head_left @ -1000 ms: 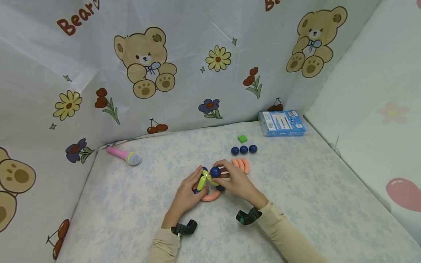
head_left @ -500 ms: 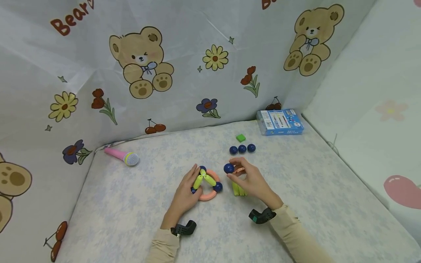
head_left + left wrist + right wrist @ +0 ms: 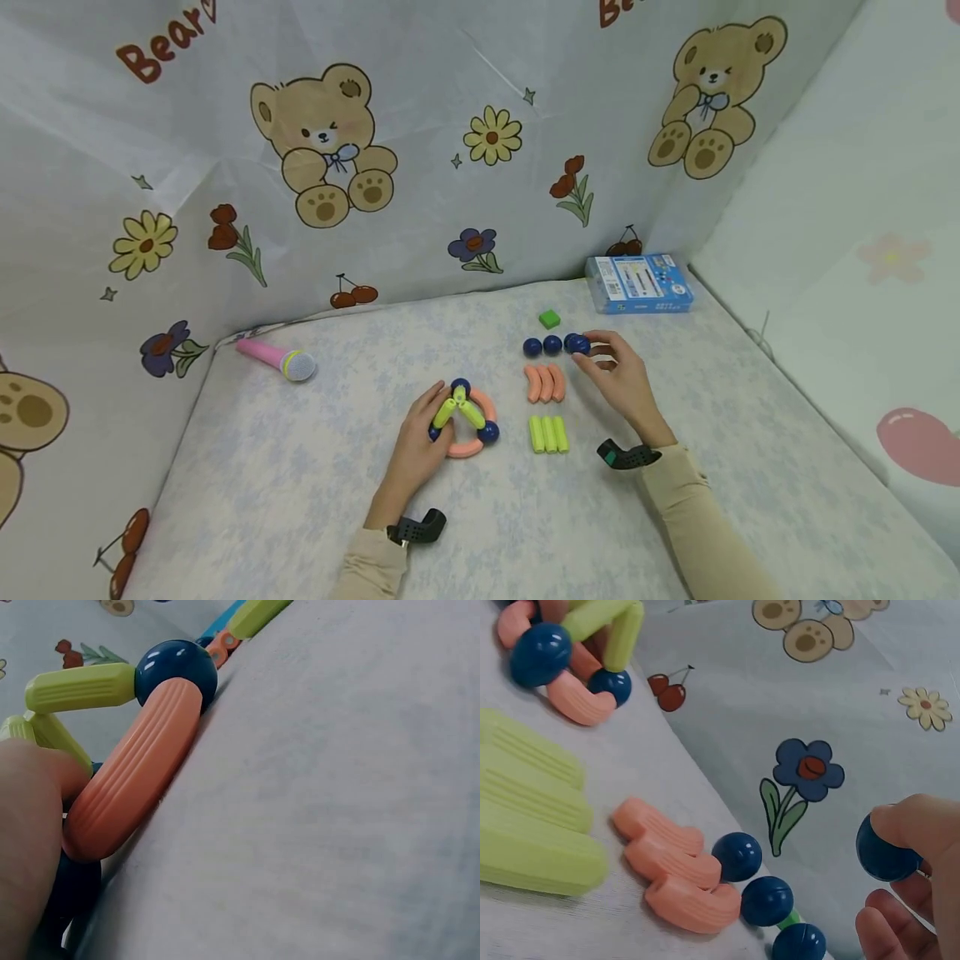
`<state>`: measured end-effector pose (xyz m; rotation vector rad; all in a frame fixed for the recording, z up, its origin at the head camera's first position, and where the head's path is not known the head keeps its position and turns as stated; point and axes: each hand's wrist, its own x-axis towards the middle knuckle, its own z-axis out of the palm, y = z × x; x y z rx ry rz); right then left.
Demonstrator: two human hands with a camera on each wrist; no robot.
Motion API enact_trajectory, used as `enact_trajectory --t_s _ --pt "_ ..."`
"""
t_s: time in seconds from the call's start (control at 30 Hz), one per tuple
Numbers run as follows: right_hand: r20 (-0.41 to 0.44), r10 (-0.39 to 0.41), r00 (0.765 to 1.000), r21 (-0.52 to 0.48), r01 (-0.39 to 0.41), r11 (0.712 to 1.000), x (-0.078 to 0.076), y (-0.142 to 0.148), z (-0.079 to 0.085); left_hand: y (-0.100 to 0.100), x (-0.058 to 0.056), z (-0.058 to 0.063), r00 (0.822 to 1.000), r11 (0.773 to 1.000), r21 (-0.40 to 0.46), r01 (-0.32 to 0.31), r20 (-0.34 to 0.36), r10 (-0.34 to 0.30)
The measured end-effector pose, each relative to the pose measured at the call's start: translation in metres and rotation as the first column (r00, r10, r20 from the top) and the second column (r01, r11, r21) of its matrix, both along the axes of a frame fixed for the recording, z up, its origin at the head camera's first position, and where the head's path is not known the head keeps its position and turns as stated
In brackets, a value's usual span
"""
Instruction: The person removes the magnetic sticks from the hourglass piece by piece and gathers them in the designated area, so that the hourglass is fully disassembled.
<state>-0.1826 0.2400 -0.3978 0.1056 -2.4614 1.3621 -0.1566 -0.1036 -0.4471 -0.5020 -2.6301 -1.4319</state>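
My right hand (image 3: 625,383) pinches a dark blue ball (image 3: 885,847) between thumb and fingers, at the right end of a row of blue balls (image 3: 552,345). In the head view the held ball overlaps the last ball of that row. My left hand (image 3: 422,436) grips the left side of a magnetic stick-and-ball structure (image 3: 487,432). Curved orange sticks (image 3: 142,769) and blue balls form its ring base, and straight yellow-green sticks (image 3: 471,414) rise from the balls to meet at a peak. Part of the ring hides behind the left hand.
Three curved orange sticks (image 3: 545,383) lie below the ball row, with three straight yellow-green sticks (image 3: 549,434) nearer me. Behind the balls sits a green block (image 3: 550,319). A blue box (image 3: 639,284) stands at the back right, a pink toy microphone (image 3: 277,358) at the back left.
My right hand has carried the blue ball away from the structure, rightward and back to the ball row. The left hand stays at the structure.
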Motion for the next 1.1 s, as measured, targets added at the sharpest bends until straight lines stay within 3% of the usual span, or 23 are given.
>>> enact_trajectory --t_s 0.23,0.33,0.57,0.83,1.1 --pt "0.112 -0.141 0.984 -0.204 0.162 0.965 -0.024 0.010 -0.012 -0.001 -0.001 0.000 1.000 1.000 0.008 -0.003 -0.029 0.003" --pt "0.152 -0.193 0.969 -0.238 0.225 0.945 -0.029 0.011 -0.024 0.000 -0.002 -0.001 0.999 1.000 0.008 0.003 -0.038 -0.003" --pt "0.148 -0.253 0.956 -0.170 0.276 0.946 -0.028 0.014 -0.045 -0.001 0.000 -0.005 0.999 1.000 0.005 0.004 -0.040 -0.004" --pt "0.144 -0.285 0.948 -0.077 0.298 0.951 -0.033 0.014 -0.047 -0.002 -0.001 -0.004 0.999 1.000 -0.005 0.000 -0.046 0.000" --pt "0.151 -0.309 0.939 -0.009 0.314 0.949 -0.035 0.015 -0.049 -0.001 -0.001 -0.002 1.000 1.000 0.004 0.007 -0.001 -0.007"
